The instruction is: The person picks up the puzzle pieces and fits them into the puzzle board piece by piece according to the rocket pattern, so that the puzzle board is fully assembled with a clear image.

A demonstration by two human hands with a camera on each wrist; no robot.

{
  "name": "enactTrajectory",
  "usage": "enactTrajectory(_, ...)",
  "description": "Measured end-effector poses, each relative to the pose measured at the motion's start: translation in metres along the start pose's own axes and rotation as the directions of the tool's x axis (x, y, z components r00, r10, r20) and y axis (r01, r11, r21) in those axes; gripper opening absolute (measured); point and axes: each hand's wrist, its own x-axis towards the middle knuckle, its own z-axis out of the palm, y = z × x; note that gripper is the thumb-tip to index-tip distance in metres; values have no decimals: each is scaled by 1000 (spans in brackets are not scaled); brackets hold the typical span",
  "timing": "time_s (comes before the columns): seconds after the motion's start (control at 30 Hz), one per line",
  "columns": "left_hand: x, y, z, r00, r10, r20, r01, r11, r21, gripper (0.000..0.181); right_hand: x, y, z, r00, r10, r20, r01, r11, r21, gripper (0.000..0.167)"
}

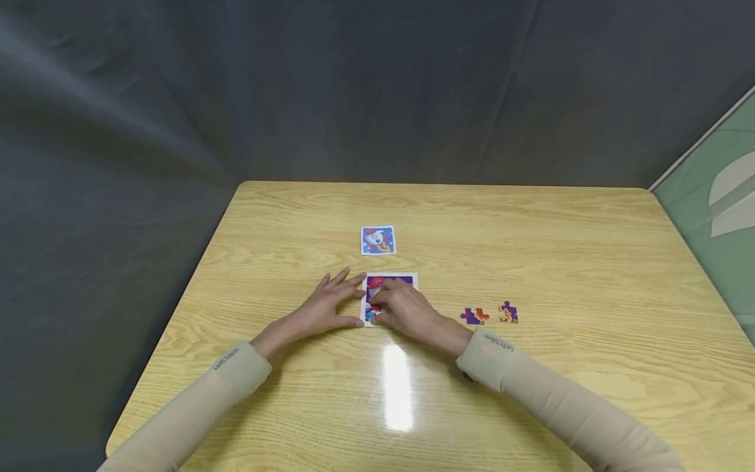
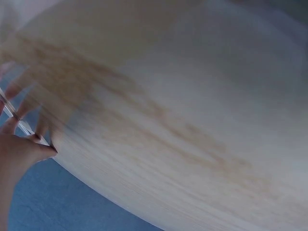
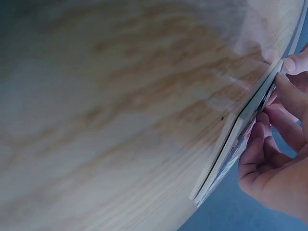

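Observation:
A small jigsaw puzzle (image 1: 407, 280) in a white-bordered tray lies flat on the table. Its printed picture is red, purple and blue. My left hand (image 1: 330, 305) has its fingers spread, with the fingertips and thumb at the tray's left border. Over the puzzle, my right hand (image 1: 409, 311) bends its fingers down and appears to pinch a puzzle piece, mostly hidden under them. In the right wrist view, the tray edge (image 3: 216, 159) is seen side-on, with the right hand's fingers (image 3: 257, 149) against its face. Two loose jigsaw pieces, one purple and red (image 1: 474, 316) and one purple and orange (image 1: 508, 312), lie right of that hand.
A square picture card (image 1: 378, 240) with a white cartoon figure lies beyond the tray. The wooden table (image 1: 560, 262) has rounded far corners. Dark curtain (image 1: 377, 92) hangs behind it and to the left. A green patterned surface (image 1: 719, 210) borders the right side.

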Motion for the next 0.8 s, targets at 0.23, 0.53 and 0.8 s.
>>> enactTrajectory(0.23,0,-2,1,1000,-8,6,8,1000,-1,58,-2,0,0,1000,-4,-25,3,1000,-28,33)
enactTrajectory(0.53,0,-2,0,1000,-13,10,13,1000,10,58,-4,-3,1,997,50,-59,-53,997,-51,33)
enactTrajectory(0.8,0,-1,0,1000,10,-8,-9,1000,5,57,-5,-4,4,996,52,-78,-59,995,-81,41)
